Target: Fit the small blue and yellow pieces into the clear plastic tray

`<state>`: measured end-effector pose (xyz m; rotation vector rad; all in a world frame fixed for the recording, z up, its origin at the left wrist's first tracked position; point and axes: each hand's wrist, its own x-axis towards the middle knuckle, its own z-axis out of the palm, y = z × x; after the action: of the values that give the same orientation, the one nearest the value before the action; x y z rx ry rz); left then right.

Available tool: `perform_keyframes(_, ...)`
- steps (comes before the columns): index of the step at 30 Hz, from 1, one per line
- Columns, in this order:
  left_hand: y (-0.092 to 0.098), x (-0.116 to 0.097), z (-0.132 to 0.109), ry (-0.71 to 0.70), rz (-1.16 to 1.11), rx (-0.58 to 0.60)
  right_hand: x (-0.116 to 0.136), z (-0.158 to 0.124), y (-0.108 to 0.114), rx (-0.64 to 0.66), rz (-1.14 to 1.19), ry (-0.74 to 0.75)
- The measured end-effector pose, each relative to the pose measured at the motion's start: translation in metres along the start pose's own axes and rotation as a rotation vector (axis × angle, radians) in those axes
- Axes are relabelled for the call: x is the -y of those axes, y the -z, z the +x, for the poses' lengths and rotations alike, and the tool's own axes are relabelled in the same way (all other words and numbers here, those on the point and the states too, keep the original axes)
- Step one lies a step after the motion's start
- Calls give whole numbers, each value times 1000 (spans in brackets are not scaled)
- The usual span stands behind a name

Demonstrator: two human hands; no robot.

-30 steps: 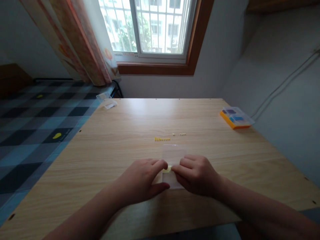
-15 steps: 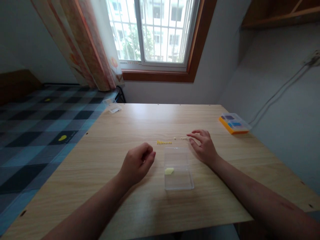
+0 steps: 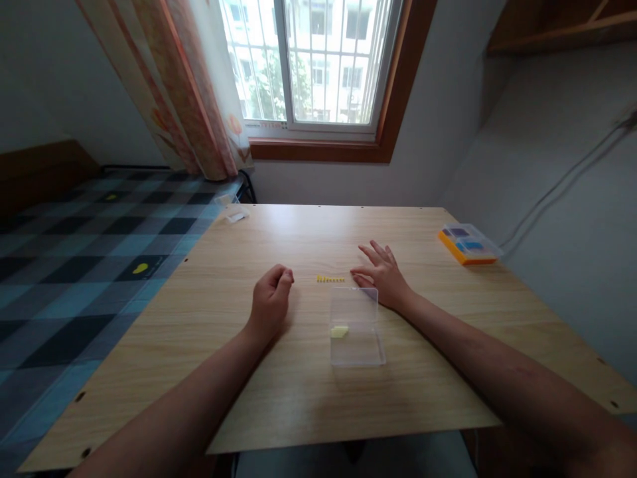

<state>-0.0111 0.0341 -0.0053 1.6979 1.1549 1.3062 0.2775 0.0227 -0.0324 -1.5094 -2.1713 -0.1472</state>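
Observation:
A clear plastic box [image 3: 355, 328] lies on the wooden table [image 3: 298, 372] with a small pale yellow piece [image 3: 339, 331] inside it. My left hand [image 3: 269, 299] rests on the table to the box's left, fingers curled in a loose fist with nothing visible in it. My right hand [image 3: 381, 273] lies just beyond the box's far right corner, fingers spread and flat over the spot where small white beads lay. A short row of yellow beads [image 3: 330, 279] sits between my two hands, just left of my right fingertips.
An orange-based box [image 3: 466, 243] with a clear lid and blue and purple contents stands at the table's right edge. A small clear container [image 3: 233, 214] lies at the far left corner. A checked blue bed [image 3: 74, 265] borders the table's left side.
Both hands let go of the clear box and moved apart. My right hand went forward to the beads beyond the box; my left hand curled up to the left.

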Motion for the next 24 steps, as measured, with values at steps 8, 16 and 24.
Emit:
perform_keyframes(8,-3,4,1,65,-91,17,-1,-8,7,-16,75,9)
perform_keyframes(16,-7,12,4,152,-122,31,-7,-14,7,-2,69,54)
perform_keyframes(24,-11,15,11,261,-102,165,-3,-16,15,54,106,53)
